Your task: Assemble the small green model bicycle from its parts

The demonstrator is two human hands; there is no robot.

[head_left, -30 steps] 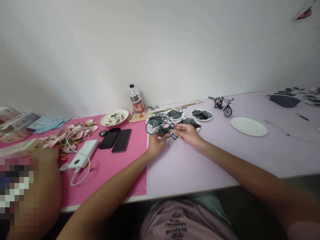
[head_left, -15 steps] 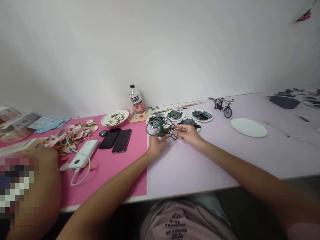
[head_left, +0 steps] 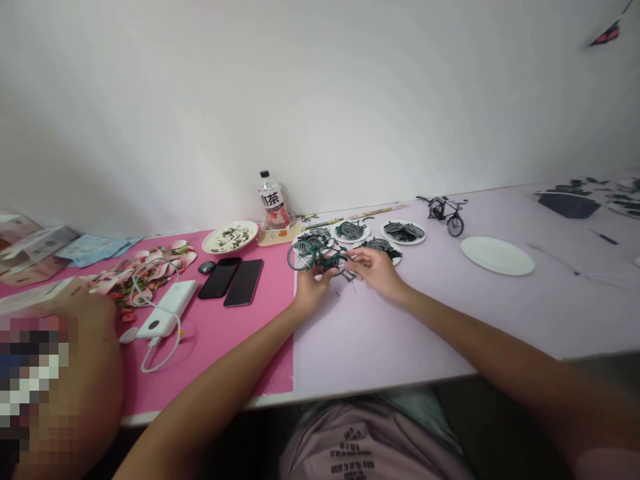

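Note:
A dark green model bicycle (head_left: 301, 255) is held above the table between both hands, one spoked wheel pointing left. My left hand (head_left: 314, 290) is closed on its underside near the middle. At the bicycle's right end, the fingers of my right hand (head_left: 373, 268) pinch it; the exact part gripped is too small to make out. Just behind are white plates of dark parts: a plate of green pieces (head_left: 352, 231), a plate of black pieces (head_left: 403, 232), and a plate (head_left: 397, 259) partly hidden by my right hand. A finished-looking black model bicycle (head_left: 445, 213) stands further right.
A bare white plate (head_left: 497, 255) lies right, near a screwdriver (head_left: 604, 236). Left, on the pink surface, are two phones (head_left: 244, 283), a power bank (head_left: 167, 309) with cable, petals (head_left: 165, 257) and a bowl (head_left: 230, 237). A bottle (head_left: 275, 203) stands behind. Another person's arm (head_left: 95, 360) rests far left.
The green model bicycle has shifted slightly left and turned a little in my hands. Both hands keep their hold; the things on the table stay where they were.

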